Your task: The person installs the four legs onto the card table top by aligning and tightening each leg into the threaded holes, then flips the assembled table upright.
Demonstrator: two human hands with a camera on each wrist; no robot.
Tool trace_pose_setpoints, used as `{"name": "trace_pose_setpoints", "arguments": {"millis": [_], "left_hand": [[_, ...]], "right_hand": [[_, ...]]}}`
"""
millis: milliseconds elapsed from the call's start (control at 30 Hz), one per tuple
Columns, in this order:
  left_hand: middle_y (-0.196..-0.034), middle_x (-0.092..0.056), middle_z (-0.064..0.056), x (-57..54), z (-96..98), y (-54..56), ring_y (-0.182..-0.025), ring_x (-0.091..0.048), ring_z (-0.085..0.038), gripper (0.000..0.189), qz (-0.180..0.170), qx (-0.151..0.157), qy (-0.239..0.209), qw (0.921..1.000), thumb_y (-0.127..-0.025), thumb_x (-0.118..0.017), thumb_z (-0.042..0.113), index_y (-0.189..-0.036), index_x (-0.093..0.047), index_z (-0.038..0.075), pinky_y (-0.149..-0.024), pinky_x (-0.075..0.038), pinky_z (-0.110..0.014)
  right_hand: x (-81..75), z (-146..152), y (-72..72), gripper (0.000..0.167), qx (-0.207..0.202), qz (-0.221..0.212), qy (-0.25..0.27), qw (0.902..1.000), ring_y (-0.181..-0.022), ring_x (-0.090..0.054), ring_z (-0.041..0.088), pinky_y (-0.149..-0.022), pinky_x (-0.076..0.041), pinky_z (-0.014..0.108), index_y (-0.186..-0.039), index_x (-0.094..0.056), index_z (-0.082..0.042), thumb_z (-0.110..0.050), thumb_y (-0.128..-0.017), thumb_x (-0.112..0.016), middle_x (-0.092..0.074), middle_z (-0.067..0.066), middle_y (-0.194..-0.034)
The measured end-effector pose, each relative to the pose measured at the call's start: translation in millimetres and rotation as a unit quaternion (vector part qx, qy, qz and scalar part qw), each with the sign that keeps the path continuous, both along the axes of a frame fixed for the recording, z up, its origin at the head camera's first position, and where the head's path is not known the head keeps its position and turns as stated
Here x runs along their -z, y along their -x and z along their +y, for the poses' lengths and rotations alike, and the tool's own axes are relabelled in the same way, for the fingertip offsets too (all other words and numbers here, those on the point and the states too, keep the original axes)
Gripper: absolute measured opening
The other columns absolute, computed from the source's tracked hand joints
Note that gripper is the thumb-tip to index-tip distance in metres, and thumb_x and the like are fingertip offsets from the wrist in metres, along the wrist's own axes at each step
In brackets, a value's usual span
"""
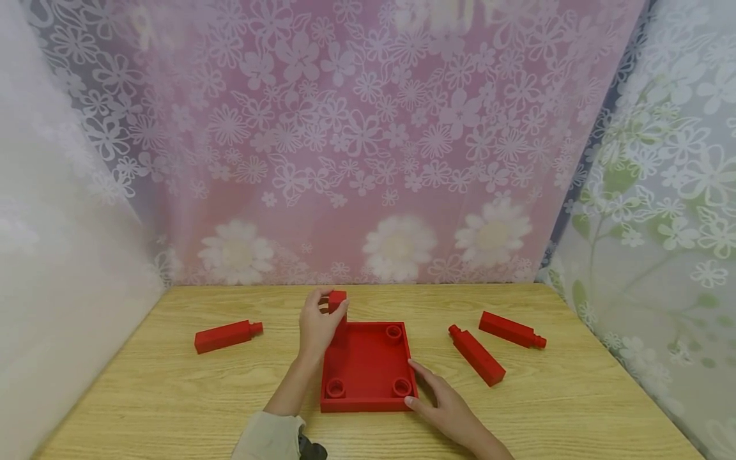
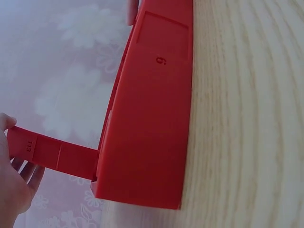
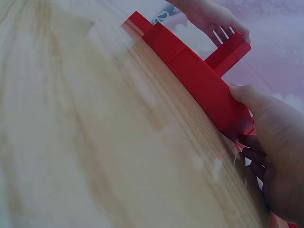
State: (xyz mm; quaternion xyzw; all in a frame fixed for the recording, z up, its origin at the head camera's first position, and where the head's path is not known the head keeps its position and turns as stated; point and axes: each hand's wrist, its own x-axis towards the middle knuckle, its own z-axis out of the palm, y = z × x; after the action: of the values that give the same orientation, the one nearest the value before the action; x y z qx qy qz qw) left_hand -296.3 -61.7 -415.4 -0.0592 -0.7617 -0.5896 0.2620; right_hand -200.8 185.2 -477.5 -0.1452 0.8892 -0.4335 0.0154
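Observation:
A red square plastic base (image 1: 368, 367) with a raised rim lies on the table. Round sockets (image 1: 401, 387) show in three of its corners. At the back left corner a red square-sided leg (image 1: 337, 299) stands upright; its lower end is hidden inside the rim. My left hand (image 1: 315, 327) grips this leg near the top between thumb and fingers, as the left wrist view also shows on the leg (image 2: 71, 156). With my right hand (image 1: 445, 409) I hold the base by its right side, thumb at the front corner and fingers along the wall.
One loose red leg (image 1: 224, 337) lies on the wooden table (image 1: 172, 396) at the left. Two more, a nearer leg (image 1: 477, 356) and a farther leg (image 1: 508, 329), lie at the right. A flowered curtain (image 1: 356, 160) hangs behind the table.

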Motion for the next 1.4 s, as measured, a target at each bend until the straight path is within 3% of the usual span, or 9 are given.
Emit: {"name": "trace_pose_setpoints", "arguments": {"millis": [400, 533, 667, 800, 1100, 1400], "left_hand": [[-0.102, -0.057, -0.006, -0.7, -4.6, 1.4, -0.09, -0.055, -0.019, 0.035, -0.008, 0.014, -0.026, 0.9995, -0.077, -0.075, 0.014, -0.108, -0.064, 0.004, -0.073, -0.051, -0.031], [-0.106, -0.056, -0.006, -1.9, -7.9, -0.2, -0.093, -0.054, -0.02, 0.038, -0.019, 0.028, 0.001, 0.9994, -0.079, -0.074, 0.017, -0.113, -0.062, 0.006, -0.077, -0.05, -0.034], [-0.115, -0.053, -0.006, 1.8, -17.3, 1.5, -0.102, -0.051, -0.022, 0.046, -0.024, 0.062, 0.039, 0.997, -0.082, -0.071, 0.025, -0.122, -0.056, 0.007, -0.086, -0.044, -0.038], [-0.12, -0.051, -0.009, 6.0, -32.2, 0.7, -0.108, -0.048, -0.028, 0.053, -0.024, 0.083, 0.04, 0.9954, -0.084, -0.068, 0.032, -0.127, -0.05, 0.007, -0.09, -0.04, -0.044], [-0.12, -0.05, -0.012, 10.3, -82.7, -4.4, -0.11, -0.046, -0.033, 0.046, -0.056, 0.043, 0.075, 0.9947, -0.086, -0.066, 0.03, -0.123, -0.053, 0.007, -0.092, -0.037, -0.047], [-0.126, -0.047, -0.015, 14.0, -146.6, -13.3, -0.117, -0.039, -0.033, 0.051, -0.105, -0.029, 0.118, 0.9869, -0.087, -0.063, 0.036, -0.126, -0.051, 0.006, -0.092, -0.034, -0.05]], "right_hand": [[2.8, -1, 1.3, 0.069, -0.002, 0.0, 0.008, 1.0, -0.128, -0.031, 0.032, -0.098, -0.027, 0.056, -0.141, -0.037, -0.017, -0.048, -0.084, -0.061, -0.037, 0.007, -0.141], [2.1, -1, 1.1, 0.069, -0.001, 0.003, 0.008, 1.0, -0.128, -0.032, 0.032, -0.098, -0.027, 0.055, -0.141, -0.038, -0.017, -0.048, -0.084, -0.061, -0.037, 0.007, -0.141], [1.9, 0, 0.6, 0.069, 0.002, -0.003, 0.01, 0.9999, -0.128, -0.032, 0.034, -0.097, -0.027, 0.057, -0.141, -0.038, -0.017, -0.047, -0.084, -0.061, -0.037, 0.008, -0.141], [2.6, 0, 0.0, 0.069, 0.007, -0.009, 0.001, 0.9999, -0.127, -0.033, 0.035, -0.096, -0.028, 0.057, -0.141, -0.038, -0.018, -0.049, -0.084, -0.06, -0.038, 0.009, -0.14], [-0.3, 1, -1.0, 0.07, 0.007, -0.016, 0.001, 0.9999, -0.127, -0.032, 0.035, -0.097, -0.028, 0.058, -0.142, -0.037, -0.017, -0.049, -0.084, -0.06, -0.037, 0.009, -0.141], [-1.5, 0, 0.3, 0.07, -0.004, -0.019, 0.008, 0.9998, -0.128, -0.031, 0.035, -0.097, -0.027, 0.057, -0.142, -0.036, -0.015, -0.047, -0.085, -0.06, -0.037, 0.01, -0.141]]}}
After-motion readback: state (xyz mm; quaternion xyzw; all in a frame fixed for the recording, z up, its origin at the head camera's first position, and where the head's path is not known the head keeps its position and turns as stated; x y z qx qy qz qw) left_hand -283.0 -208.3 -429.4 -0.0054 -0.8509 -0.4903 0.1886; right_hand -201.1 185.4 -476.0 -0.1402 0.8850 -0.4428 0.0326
